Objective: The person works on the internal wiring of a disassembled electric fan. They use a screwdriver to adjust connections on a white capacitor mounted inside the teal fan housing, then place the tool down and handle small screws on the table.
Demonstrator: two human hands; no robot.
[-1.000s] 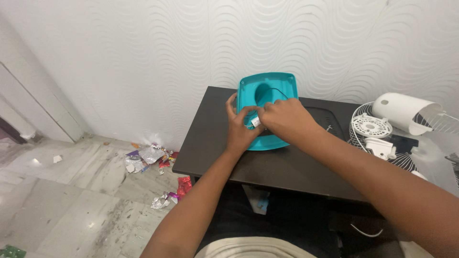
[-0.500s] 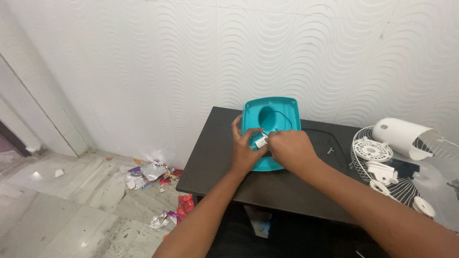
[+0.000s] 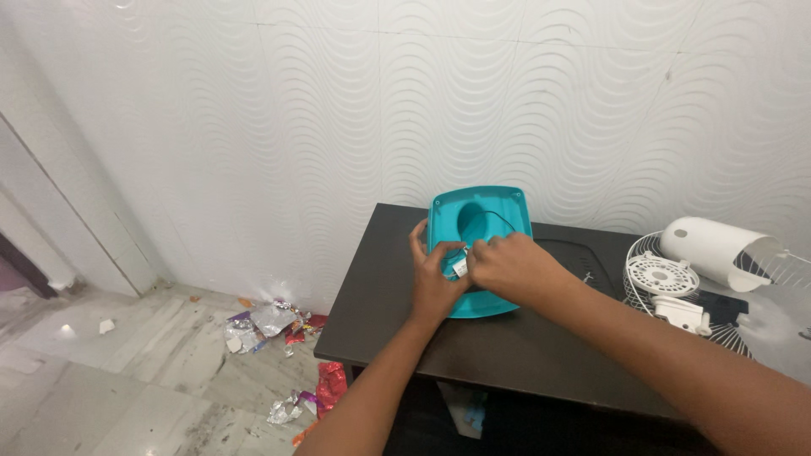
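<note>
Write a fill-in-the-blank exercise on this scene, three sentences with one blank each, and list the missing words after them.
1. Both hands, the left hand and the right hand, rest on a plastic housing whose colour is ____.
2. The housing lies on a table whose top is ____ in colour.
3. The crumpled foil wrappers lie on the ____, to the left of the table.

Missing words: teal; black; floor
</note>
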